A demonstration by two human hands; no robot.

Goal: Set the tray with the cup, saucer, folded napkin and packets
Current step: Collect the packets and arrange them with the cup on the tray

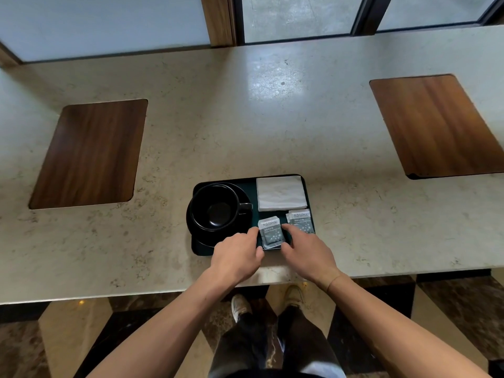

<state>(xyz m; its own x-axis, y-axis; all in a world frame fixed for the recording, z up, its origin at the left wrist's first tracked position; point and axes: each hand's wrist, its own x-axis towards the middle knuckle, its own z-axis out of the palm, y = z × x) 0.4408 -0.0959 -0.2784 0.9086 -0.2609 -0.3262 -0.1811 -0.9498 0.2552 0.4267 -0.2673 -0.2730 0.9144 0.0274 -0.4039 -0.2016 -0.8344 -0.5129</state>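
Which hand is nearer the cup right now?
Left. The left hand sits just right of the cup; the right hand is farther right, beyond the packets.

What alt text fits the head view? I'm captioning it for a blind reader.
Two bare hands, left hand and right hand, touch a grey paper sugar packet on a dark rectangular tray holding a black ceramic cup on a black saucer, a white folded napkin and more grey packets, on a beige stone counter.
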